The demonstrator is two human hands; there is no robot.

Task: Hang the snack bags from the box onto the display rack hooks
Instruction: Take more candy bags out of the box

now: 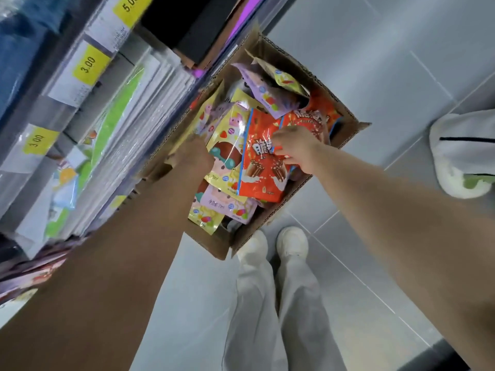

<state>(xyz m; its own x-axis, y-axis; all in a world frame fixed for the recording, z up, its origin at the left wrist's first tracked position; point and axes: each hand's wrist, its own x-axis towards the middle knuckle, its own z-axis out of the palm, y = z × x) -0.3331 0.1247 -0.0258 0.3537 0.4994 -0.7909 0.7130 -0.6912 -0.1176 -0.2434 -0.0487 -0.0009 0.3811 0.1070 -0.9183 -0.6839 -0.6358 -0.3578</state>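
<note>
Head view, only cam: the step in hand is the pick, i.e. getting a bag out of the cardboard box [211, 245], which sits on the grey tiled floor [375, 62] just beside the shelving [80, 145] and right in front of the person's white shoes [292, 242]. The box is full of mixed snack bags, red ones toward the far/right side, yellow and pink bags [227, 156] on the left and near end. The right hand [297, 149] is down inside, fingers curled together and clamped on the upper part of the top red snack bag [259, 178], which lies w/ its lower edge over the pastel ones. The left hand [192, 156] reaches in by the box's left wall, at the yellow bag's edge (seen from the back & blurred, fingers hidden, so can't tell if it's spread or gripping). Next move, prob.: lift the red bag clear w/o dragging neighbours out, find its hang hole, then turn up toward the rack. No hooks show here, only stacked packets and yellow price tags [88, 64], so the target peg can't be chosen yet.
</note>
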